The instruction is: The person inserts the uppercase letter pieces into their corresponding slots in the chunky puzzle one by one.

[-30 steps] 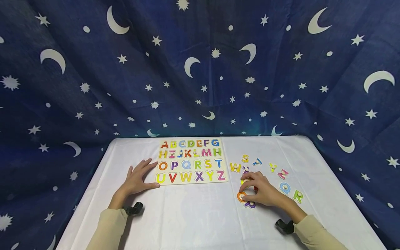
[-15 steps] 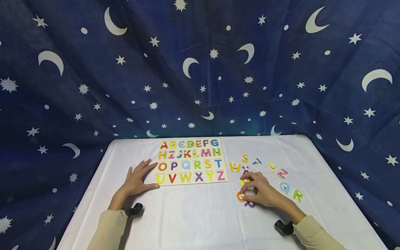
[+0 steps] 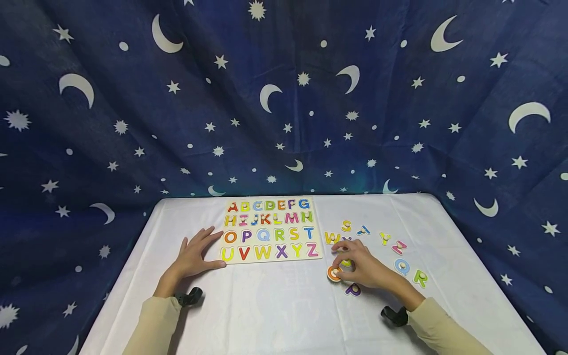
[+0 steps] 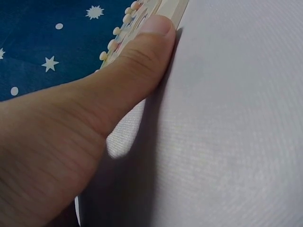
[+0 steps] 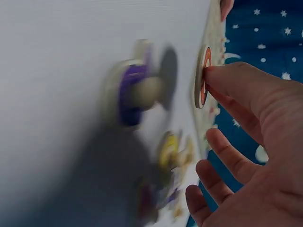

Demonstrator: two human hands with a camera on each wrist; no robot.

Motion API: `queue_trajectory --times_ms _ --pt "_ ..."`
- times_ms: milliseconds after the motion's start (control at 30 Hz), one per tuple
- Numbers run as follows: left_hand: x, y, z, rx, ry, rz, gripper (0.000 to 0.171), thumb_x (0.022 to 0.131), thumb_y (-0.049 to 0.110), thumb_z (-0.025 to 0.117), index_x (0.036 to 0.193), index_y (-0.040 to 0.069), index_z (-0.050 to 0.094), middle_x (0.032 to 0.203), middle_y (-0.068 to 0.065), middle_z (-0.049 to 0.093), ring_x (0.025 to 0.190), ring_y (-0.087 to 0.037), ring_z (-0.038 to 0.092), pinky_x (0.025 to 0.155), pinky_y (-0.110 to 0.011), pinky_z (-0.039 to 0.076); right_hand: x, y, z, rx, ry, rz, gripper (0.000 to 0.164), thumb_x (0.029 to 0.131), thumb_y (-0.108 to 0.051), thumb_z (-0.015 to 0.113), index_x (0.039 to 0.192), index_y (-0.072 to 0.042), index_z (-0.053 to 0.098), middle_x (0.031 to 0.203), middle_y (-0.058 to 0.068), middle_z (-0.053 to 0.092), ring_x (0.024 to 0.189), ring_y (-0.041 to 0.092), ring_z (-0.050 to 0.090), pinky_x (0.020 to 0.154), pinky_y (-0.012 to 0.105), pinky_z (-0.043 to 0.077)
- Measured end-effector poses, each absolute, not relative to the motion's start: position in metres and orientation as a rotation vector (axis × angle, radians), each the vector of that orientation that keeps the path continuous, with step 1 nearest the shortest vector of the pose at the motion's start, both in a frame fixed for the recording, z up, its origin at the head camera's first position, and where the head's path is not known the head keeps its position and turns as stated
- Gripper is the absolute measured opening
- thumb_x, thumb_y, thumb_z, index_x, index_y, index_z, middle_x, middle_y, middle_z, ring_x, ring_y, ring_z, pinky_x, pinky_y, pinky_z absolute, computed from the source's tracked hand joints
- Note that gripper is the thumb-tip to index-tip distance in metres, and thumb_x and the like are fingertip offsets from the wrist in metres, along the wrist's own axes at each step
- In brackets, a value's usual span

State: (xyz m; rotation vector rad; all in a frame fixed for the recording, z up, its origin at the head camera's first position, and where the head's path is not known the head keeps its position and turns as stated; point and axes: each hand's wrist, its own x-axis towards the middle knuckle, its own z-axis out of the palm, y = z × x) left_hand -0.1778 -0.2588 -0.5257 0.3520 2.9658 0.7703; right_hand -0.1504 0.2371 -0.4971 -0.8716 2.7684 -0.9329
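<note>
My left hand (image 3: 193,256) rests at the left side of a wooden alphabet puzzle board (image 3: 253,243). Its fingers are spread, and in the left wrist view the thumb (image 4: 151,35) lies against the board's edge (image 4: 175,10). To the board's right, my right hand (image 3: 364,267) pinches an orange letter O piece (image 3: 330,274) between thumb and finger. The right wrist view shows that O piece (image 5: 199,82) raised on its side above the table, its other fingers apart. A purple P piece (image 3: 353,290) lies just below this hand. Yellow and purple pieces are partly hidden under it.
Loose knobbed letters lie right of the board: W (image 3: 332,238), S (image 3: 346,226), T (image 3: 363,230), Y (image 3: 384,238), Z (image 3: 399,247), Q (image 3: 402,267) and R (image 3: 420,278). Knobbed letters fill the board's upper two rows. A starry curtain (image 3: 284,64) hangs behind the white table (image 3: 266,315).
My right hand has lifted the orange O and moved left with it, away from the purple P, which is now more exposed. My left hand has stayed at the board's edge.
</note>
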Motion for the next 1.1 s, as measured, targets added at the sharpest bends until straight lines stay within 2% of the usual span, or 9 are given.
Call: queue_trajectory --times_ms 133,333,433,667,933,1100 --pt "-0.178 -0.259 -0.526 0.341 2.961 0.761 0.100 0.070 0.059 0.088 0.153 0.018 0.049 0.164 -0.021 0.033 0.152 -0.048 0.019 0.117 -0.077 -0.002 -0.162 0.211 -0.484 -0.896 2.782 -0.954 0.017 0.083 -0.020 0.086 0.087 -0.034 0.077 0.132 0.007 0.062 0.127 0.031 0.046 0.108 0.061 0.034" --pt "-0.179 -0.261 -0.525 0.315 2.959 0.763 0.100 0.070 0.058 0.089 0.153 0.018 0.049 0.164 -0.020 0.032 0.152 -0.047 0.018 0.117 -0.076 -0.003 -0.188 0.153 -0.470 -0.972 2.809 -0.963 0.010 0.084 -0.024 0.086 0.088 -0.029 0.078 0.132 0.008 0.062 0.119 0.029 0.047 0.102 0.055 0.039" --pt "-0.180 -0.261 -0.526 0.317 2.962 0.762 0.101 0.070 0.059 0.088 0.153 0.018 0.049 0.164 -0.020 0.033 0.153 -0.047 0.019 0.118 -0.075 -0.003 -0.201 0.123 -0.469 -1.003 2.800 -0.970 0.006 0.086 -0.024 0.084 0.089 -0.025 0.079 0.133 0.008 0.062 0.123 0.030 0.046 0.105 0.055 0.037" --pt "-0.180 -0.263 -0.531 0.328 2.966 0.761 0.101 0.069 0.061 0.088 0.153 0.019 0.050 0.164 -0.019 0.034 0.153 -0.046 0.020 0.118 -0.075 -0.002 -0.228 0.061 -0.477 -1.036 2.766 -0.984 0.005 0.089 -0.024 0.082 0.091 -0.021 0.079 0.133 0.011 0.062 0.120 0.030 0.046 0.103 0.052 0.040" --pt "-0.179 -0.263 -0.530 0.352 2.959 0.771 0.099 0.071 0.060 0.088 0.153 0.019 0.050 0.163 -0.020 0.035 0.152 -0.048 0.021 0.116 -0.077 -0.001 -0.246 0.009 -0.492 -0.933 2.792 -0.935 0.004 0.090 -0.028 0.080 0.090 -0.024 0.080 0.128 0.001 0.062 0.123 0.027 0.047 0.102 0.047 0.040" --pt "-0.180 -0.262 -0.528 0.361 2.962 0.771 0.099 0.071 0.060 0.087 0.153 0.019 0.050 0.163 -0.020 0.035 0.151 -0.048 0.022 0.115 -0.079 0.000 -0.253 -0.014 -0.498 -0.856 2.821 -0.948 0.004 0.090 -0.027 0.080 0.092 -0.024 0.081 0.128 -0.001 0.064 0.121 0.025 0.049 0.099 0.045 0.042"
